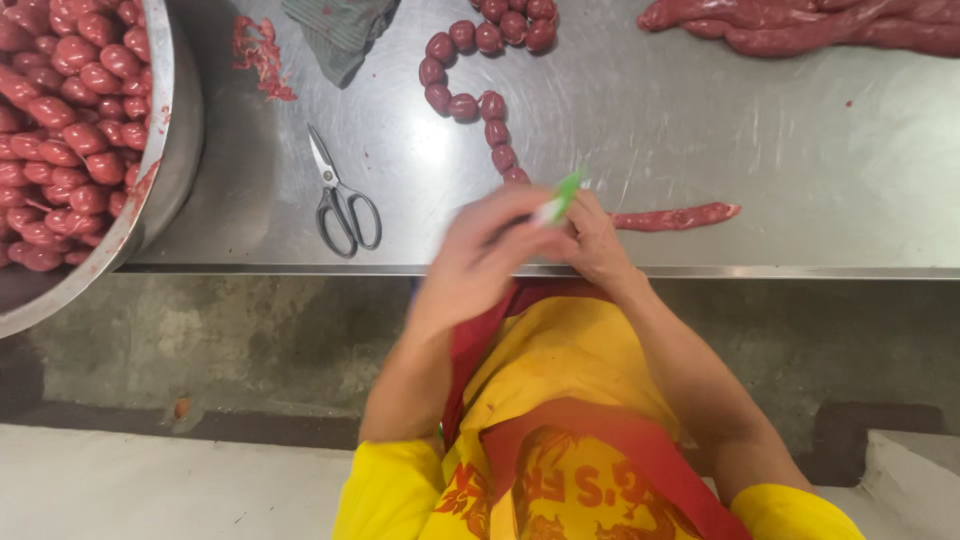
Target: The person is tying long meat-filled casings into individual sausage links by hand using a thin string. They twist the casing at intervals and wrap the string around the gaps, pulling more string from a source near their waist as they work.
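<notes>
My left hand (480, 255) and my right hand (592, 240) meet at the front edge of a steel table (700, 140). They are blurred. A green and white strip (560, 197) sticks up between them, pinched by my left hand's fingers. A chain of small round red sausage links (470, 105) runs from the back of the table down into my hands. An untied length of red sausage (675, 216) lies to the right, leading out of my right hand.
A large steel bowl (165, 150) full of red sausage links sits at the left. Black-handled scissors (343, 200) lie left of my hands. A grey-green cloth (340, 30) and meat scraps (262, 55) lie behind them. Long unlinked sausage (800, 30) lies at the back right.
</notes>
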